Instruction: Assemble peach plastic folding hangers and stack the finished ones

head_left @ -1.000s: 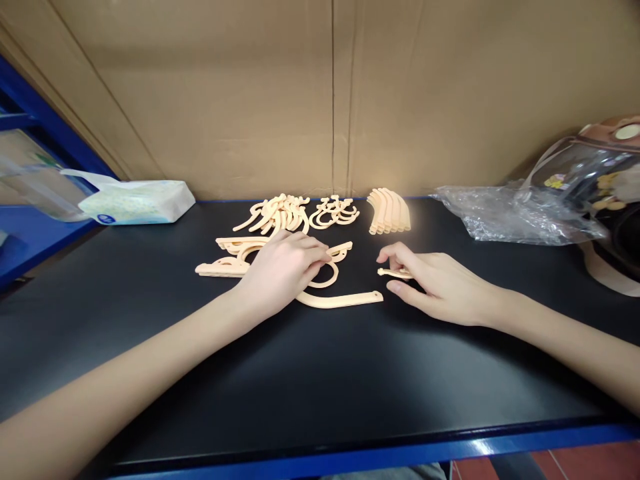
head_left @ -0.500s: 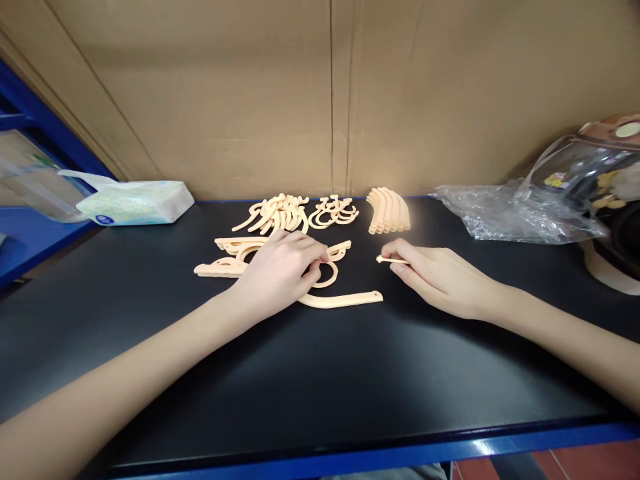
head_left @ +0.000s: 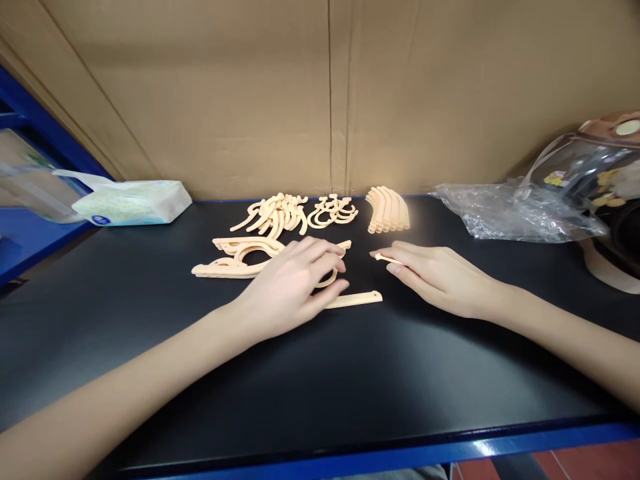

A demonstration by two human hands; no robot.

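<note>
My left hand (head_left: pixel 300 287) hovers palm down over peach plastic folding-hanger parts, thumb and fingers apart with nothing visible between them. It partly covers a ring-shaped piece (head_left: pixel 329 280) and a curved hanger arm (head_left: pixel 357 300). To its left lie long hanger pieces (head_left: pixel 225 269) stacked together, with rounded openings. My right hand (head_left: pixel 430 270) is closed, pinching a thin small peach plastic piece (head_left: pixel 385 259) between thumb and fingers; its far part is hidden in the grip.
Along the back of the black table (head_left: pixel 350 380) lie a pile of curved arms (head_left: pixel 280 213), a heap of small hooks (head_left: pixel 333 211) and a neat row of curved arms (head_left: pixel 389 210). A tissue pack (head_left: pixel 135 202) stands left. A crumpled clear bag (head_left: pixel 520 210) and a transparent bottle (head_left: pixel 600 173) stand right.
My left thumb and fingers have spread apart, and that hand has shifted slightly right over the parts. The right fingers have straightened a little around the small piece.
</note>
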